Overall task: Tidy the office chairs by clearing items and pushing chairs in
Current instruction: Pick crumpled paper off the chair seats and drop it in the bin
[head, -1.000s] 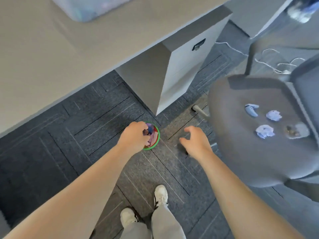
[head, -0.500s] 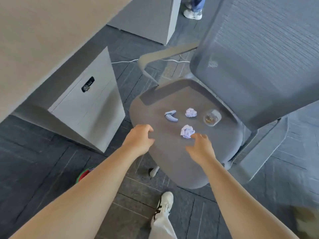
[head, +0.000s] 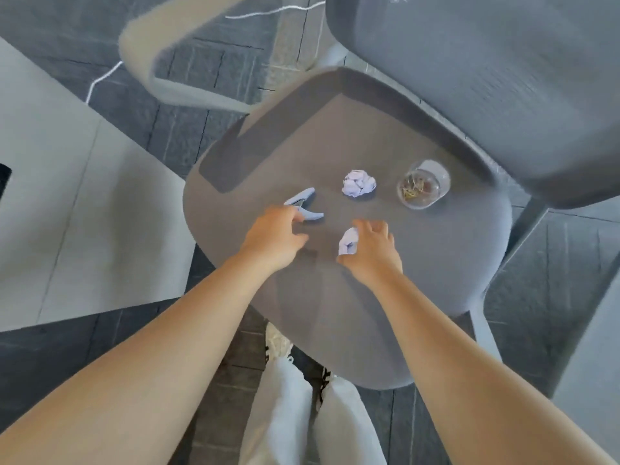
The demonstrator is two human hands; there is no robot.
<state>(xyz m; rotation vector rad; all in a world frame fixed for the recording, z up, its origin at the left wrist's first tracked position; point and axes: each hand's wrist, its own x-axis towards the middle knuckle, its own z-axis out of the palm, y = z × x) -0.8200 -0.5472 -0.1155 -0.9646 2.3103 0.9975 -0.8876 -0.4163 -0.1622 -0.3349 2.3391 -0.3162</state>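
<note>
Head view, looking down at the chair seat [head: 419,280]. My right hand [head: 372,250] is curled around a crumpled paper ball [head: 348,241] near the front of the seat, fingers bent over it and touching it; whether the ball has left the cushion I cannot tell. My left hand [head: 275,236] hangs just beside a small blue plastic tool [head: 303,206], fingers loosely spread and holding nothing, fingertips at or nearly at the tool's near end. Farther back lie a second paper ball [head: 358,183] and, to its right, a clear round container [head: 423,184] with small metal bits inside, tipped on its side close to the backrest [head: 486,78]. All four items are on the seat, so I judge the clearing of this chair to be only just starting: one ball is being grasped, the tool is about to be taken, the other ball and the container are untouched. The chair stands turned away from the grey cabinet [head: 67,213] at left, not pushed in; that step remains, after the seat is emptied
</note>
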